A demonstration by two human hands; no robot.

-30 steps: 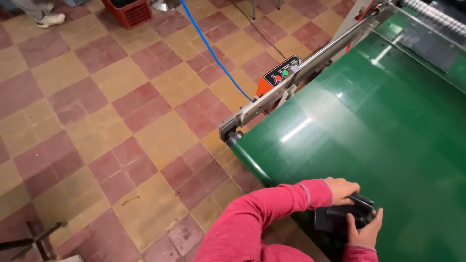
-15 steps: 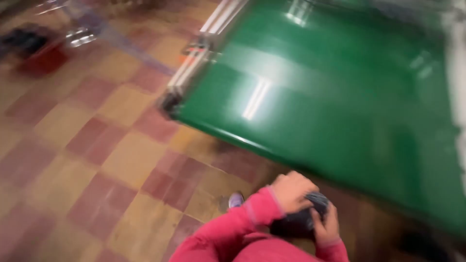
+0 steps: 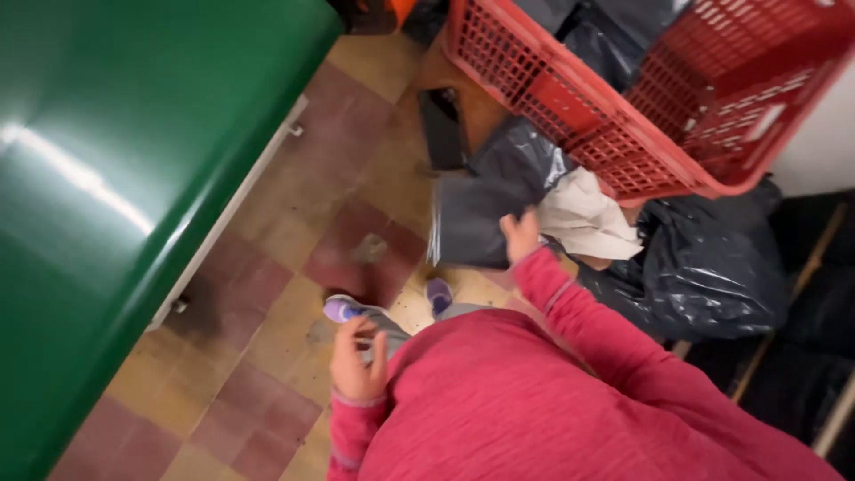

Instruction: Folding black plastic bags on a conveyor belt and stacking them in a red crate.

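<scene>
Reaching toward the red plastic crate (image 3: 614,134), the right hand (image 3: 521,233) extends from a pink sleeve (image 3: 606,330) and meets the upper edge of a dark grey plastic bag (image 3: 476,214) that stands on the floor just below the crate's near rim. The fingers (image 3: 525,218) appear curled onto the bag's top edge; motion blur prevents confirming whether they actually pinch the film or merely touch it. Directly beside this hand, between it and the crate, lies a crumpled off-white sheet or cloth (image 3: 583,223), touching the crate's underside. The crate itself is tilted, its mesh wall facing the camera, with further dark bags showing inside it. A larger shiny black bag (image 3: 712,267) sits under the crate on the side away from the hand.

The left hand (image 3: 356,361) hangs close to the person's body, well apart from the crate, fingers loosely bent and holding nothing visible. Just beyond it, two purple shoes (image 3: 343,309) stand on the checkered tile floor (image 3: 267,267) of maroon and tan squares. A green conveyor belt (image 3: 116,160) fills the side of the frame opposite the crate, its pale frame edge (image 3: 236,200) running along the floor.
</scene>
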